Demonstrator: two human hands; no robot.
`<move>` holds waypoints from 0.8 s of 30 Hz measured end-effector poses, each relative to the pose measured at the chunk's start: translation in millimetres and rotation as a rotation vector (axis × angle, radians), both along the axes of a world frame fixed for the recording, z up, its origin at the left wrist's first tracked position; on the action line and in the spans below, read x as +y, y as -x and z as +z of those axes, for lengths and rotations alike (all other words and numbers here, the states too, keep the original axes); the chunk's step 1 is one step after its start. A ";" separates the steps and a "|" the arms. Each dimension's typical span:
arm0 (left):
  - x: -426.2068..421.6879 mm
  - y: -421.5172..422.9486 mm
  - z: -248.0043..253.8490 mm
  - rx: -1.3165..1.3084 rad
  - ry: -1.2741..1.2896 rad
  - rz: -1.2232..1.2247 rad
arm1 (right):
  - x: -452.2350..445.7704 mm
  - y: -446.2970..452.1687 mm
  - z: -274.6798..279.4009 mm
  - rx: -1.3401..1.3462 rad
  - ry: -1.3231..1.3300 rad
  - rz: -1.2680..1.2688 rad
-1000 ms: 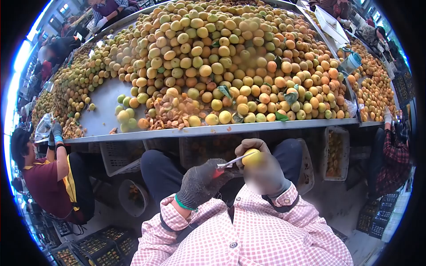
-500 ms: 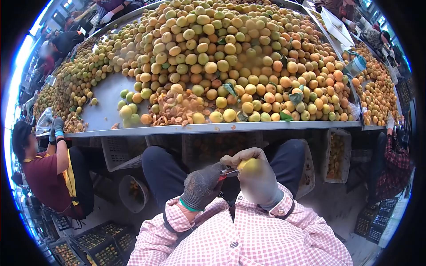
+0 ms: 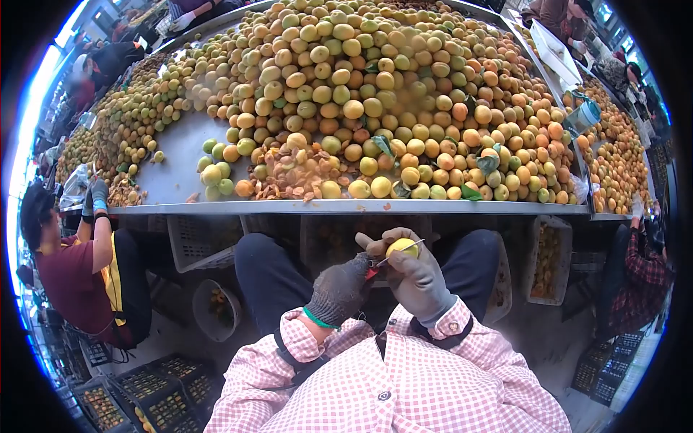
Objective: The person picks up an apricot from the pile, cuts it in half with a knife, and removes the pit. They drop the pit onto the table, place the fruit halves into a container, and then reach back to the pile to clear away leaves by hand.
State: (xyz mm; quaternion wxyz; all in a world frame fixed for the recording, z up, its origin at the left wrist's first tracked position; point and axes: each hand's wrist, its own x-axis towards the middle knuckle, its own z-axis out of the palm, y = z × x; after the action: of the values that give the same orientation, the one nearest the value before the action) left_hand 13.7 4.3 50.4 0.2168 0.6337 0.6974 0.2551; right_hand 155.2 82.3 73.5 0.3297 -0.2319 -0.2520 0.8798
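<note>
My left hand (image 3: 338, 292), in a dark grey knit glove with a green cuff edge, is closed around the red handle of a small knife (image 3: 371, 273). The thin blade lies across a yellow apricot (image 3: 401, 247) in front of my chest. My right hand (image 3: 421, 285), in a paler grey-beige glove, grips that apricot between thumb and fingers. Whether the blade has cut into the flesh, I cannot tell. Beyond my knees, a metal table (image 3: 346, 208) carries a large heap of apricots (image 3: 426, 130). A small pile of split apricot pieces (image 3: 292, 173) lies near its front edge.
Below the table stand white crates (image 3: 546, 260) and a white bucket (image 3: 216, 310) with fruit bits inside. Dark crates (image 3: 166, 397) of fruit sit at lower left. Co-workers sit on the left (image 3: 79, 281) and right (image 3: 635, 267); others work across the table.
My hands have shifted a little, and the apricot has come up and slightly left. The knife blade now lies across the apricot; before, it was beside it. The view has tilted slightly.
</note>
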 end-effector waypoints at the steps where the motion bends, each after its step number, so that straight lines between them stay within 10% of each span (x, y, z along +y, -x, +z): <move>1: -1.5 -0.8 0.8 -0.024 -0.015 -0.002 | -1.3 -0.3 2.2 0.167 0.140 0.041; 8: 0.4 2.3 -34.7 -0.123 0.054 -0.031 | -4.1 6.7 -16.4 -0.335 -0.232 -0.178; 12: -4.5 -5.8 -33.3 -0.738 0.065 -0.005 | 7.5 -11.2 -6.5 0.067 -0.053 0.034; 17: -1.7 6.8 11.5 -0.929 0.398 -0.036 | 16.9 -29.9 6.5 -0.105 -0.139 0.064; 19: -2.8 13.8 26.1 -1.399 0.581 0.086 | 19.1 -37.9 5.8 -0.162 -0.132 0.000; 20: -2.3 16.2 28.1 -1.395 0.586 0.080 | 19.2 -34.3 5.4 -0.431 -0.455 -0.048; 24: 1.1 16.2 36.3 -0.988 0.303 0.004 | 20.2 -39.3 12.1 -0.494 -0.393 0.083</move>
State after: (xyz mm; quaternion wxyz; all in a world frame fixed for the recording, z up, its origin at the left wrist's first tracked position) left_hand -2.5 5.4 86.7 0.6093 0.3978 0.5420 0.4203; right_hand 194.5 102.5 85.6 0.2609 -0.3598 -0.4988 0.7441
